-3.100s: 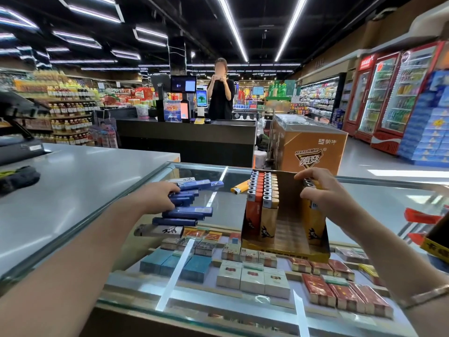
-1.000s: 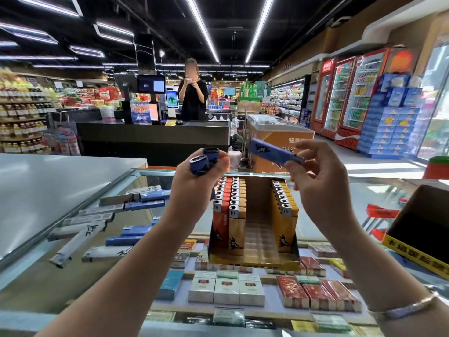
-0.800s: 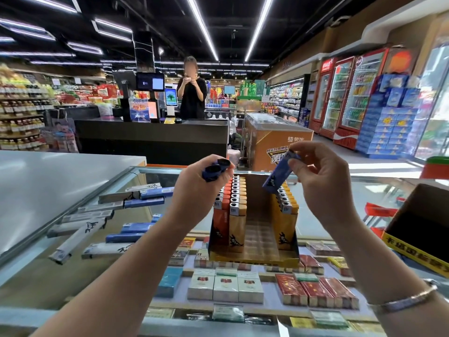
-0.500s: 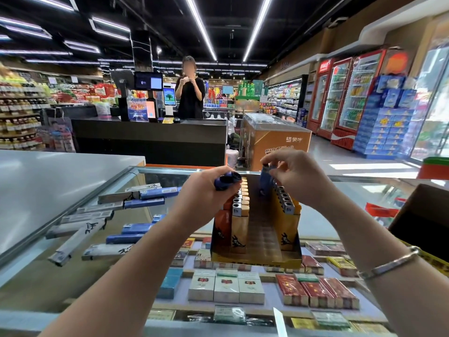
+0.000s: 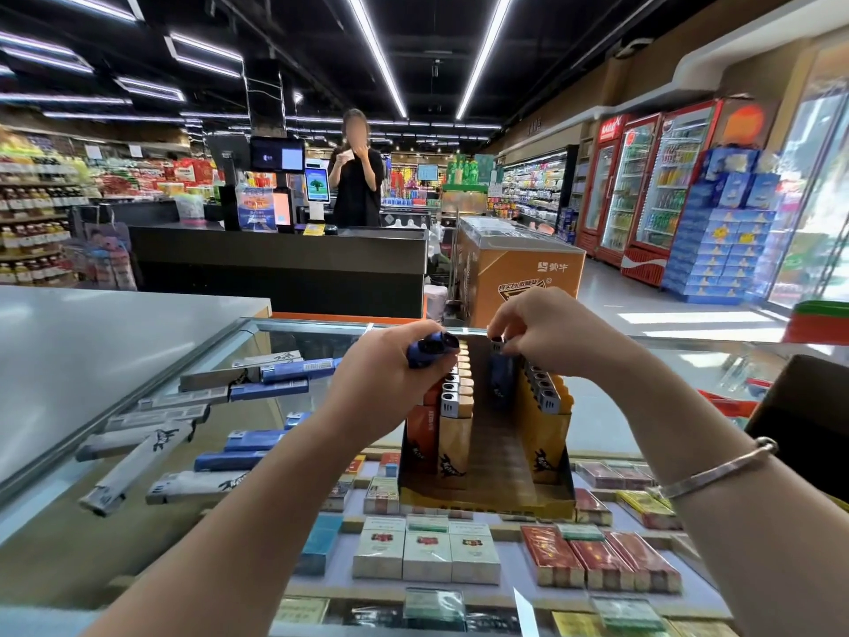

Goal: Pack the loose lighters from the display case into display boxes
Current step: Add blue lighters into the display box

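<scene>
Glass display case (image 5: 321, 342) in front of you w/ loose lighters (image 5: 216, 420) lying at left. Display box (image 5: 487, 494) stands on top, part filled. Your left hand (image 5: 386, 383) grips blue lighters (image 5: 432, 349); right hand (image 5: 546, 333) pinches one blue lighter (image 5: 500, 374) upright in the box's middle gap.

Display box (image 5: 487, 496): yellow-brown card with a black front rim. Lighters standing in it: one orange-red row (image 5: 425, 434), the rest amber-yellow (image 5: 544, 434), each with a black animal motif and a silver cap. Lighter going in (image 5: 498, 383): dark blue with a dark print. Lighters gripped in the left hand (image 5: 429, 349): blue with black tops. Loose lighters on the glass (image 5: 183, 434): a mix of blue and grey-white, some with a black motif. Bracelet (image 5: 716, 468): silver.
</scene>
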A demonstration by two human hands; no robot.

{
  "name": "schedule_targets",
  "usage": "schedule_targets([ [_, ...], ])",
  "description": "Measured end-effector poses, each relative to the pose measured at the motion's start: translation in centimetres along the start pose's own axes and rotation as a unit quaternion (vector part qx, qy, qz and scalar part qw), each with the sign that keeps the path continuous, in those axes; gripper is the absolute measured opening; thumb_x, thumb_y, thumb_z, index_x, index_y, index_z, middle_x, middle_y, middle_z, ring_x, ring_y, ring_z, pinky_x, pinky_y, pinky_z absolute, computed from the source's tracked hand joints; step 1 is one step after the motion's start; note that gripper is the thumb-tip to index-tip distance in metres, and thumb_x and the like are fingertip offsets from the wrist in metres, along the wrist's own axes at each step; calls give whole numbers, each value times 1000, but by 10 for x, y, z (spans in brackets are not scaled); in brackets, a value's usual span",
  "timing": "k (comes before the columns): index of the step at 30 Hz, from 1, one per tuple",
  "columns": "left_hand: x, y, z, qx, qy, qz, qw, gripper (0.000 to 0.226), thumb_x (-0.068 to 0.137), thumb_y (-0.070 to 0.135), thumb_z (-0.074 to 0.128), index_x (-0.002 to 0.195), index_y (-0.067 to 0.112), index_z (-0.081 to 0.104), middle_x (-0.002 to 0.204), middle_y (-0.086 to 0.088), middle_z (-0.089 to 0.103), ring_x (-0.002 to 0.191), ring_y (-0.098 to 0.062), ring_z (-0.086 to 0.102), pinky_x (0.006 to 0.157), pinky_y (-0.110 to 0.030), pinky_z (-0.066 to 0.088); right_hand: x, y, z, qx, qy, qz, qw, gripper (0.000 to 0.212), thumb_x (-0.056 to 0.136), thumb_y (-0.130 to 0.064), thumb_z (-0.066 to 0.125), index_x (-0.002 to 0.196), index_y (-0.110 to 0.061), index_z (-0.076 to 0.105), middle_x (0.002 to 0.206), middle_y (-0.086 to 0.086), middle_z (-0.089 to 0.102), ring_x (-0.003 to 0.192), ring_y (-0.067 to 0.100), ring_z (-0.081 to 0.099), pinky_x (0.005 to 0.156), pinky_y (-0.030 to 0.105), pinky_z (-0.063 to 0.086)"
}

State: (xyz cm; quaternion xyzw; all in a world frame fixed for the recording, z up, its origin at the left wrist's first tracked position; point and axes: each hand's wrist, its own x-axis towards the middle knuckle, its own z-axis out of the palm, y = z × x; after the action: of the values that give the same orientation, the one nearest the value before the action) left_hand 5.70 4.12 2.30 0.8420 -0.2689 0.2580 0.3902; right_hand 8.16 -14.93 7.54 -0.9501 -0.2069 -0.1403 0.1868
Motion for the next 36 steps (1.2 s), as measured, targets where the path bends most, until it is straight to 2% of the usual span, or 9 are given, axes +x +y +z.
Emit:
schedule_targets([
  [9, -1, 2, -1, -6, -4, -6, 1000, 8, 87, 21, 62, 90, 14, 65, 79, -2, 67, 77, -21, 62, 71, -44, 52, 0, 3, 8, 5, 5, 18, 1000, 24, 81, 4, 58, 96, -11, 70, 87, 5, 64, 81, 19, 61, 73, 33, 55],
  [14, -1, 4, -2, -8, -8, -12, 1000, 9, 88, 23, 60, 91, 16, 65, 79, -1, 66, 76, -19, 62, 70, -44, 52, -1, 3, 17, -118, 52, -7, 992, 21, 81, -2, 59, 94, -15, 71, 93, -2, 58, 98, 19, 46, 83, 33, 40],
  [19, -1, 6, -1, 1, 18, 8, 1000, 13, 84, 29, 63, 90, 17, 66, 89, 5, 57, 85, -16, 54, 75, -42, 51, -3, 8, 16, -91, 29, 7, 995, 30, 87, -3, 49, 103, -15, 71, 108, 2, 66, 101, 20, 52, 92, 44, 44],
  [21, 0, 6, -1, 20, 55, 0, 998, 22, 82, 36, 63, 92, 18, 68, 91, 5, 50, 89, -16, 49, 77, -40, 49, -9, 13, 16, -40, 47, -2, 998, 33, 89, -1, 46, 109, -13, 69, 109, 4, 67, 94, 17, 54, 86, 36, 47],
  [24, 3, 8, -5, -5, 119, -28, 992, 27, 79, 42, 61, 89, 18, 70, 86, 2, 47, 83, -17, 49, 76, -42, 50, -20, 21, 17, 58, 123, -1, 991, 37, 88, 7, 43, 112, -8, 67, 101, 8, 68, 69, 2, 54, 60, 11, 42],
  [28, 3, 16, -13, -107, 166, -46, 979, 27, 72, 52, 56, 84, 29, 65, 84, -11, 57, 76, -23, 58, 69, -36, 52, -29, 24, 16, 121, 209, 0, 970, 35, 87, 13, 44, 105, -5, 68, 87, 6, 65, 46, -3, 50, 46, 8, 38],
  [31, 3, 21, -15, -228, 182, -59, 954, 18, 73, 39, 63, 84, 26, 66, 73, 3, 67, 63, -6, 60, 57, -17, 48, -30, 20, 16, 124, 239, -24, 963, 29, 87, 10, 50, 104, -5, 68, 84, 4, 66, 48, -5, 52, 47, 9, 41],
  [34, 4, 23, -16, -344, 177, -82, 919, 12, 70, 26, 66, 82, 21, 66, 63, 7, 67, 58, -3, 60, 55, -14, 49, -30, 14, 17, 122, 244, -42, 961, 23, 86, 2, 57, 101, -10, 70, 84, -1, 66, 67, -4, 58, 64, 6, 46],
  [36, 4, 24, -16, -353, 164, -79, 918, 14, 70, 24, 66, 82, 17, 64, 62, 6, 67, 56, -3, 59, 54, -14, 49, -26, 13, 19, 107, 210, -33, 971, 19, 85, -3, 61, 100, -11, 71, 84, -2, 67, 74, -2, 58, 67, 7, 45],
])
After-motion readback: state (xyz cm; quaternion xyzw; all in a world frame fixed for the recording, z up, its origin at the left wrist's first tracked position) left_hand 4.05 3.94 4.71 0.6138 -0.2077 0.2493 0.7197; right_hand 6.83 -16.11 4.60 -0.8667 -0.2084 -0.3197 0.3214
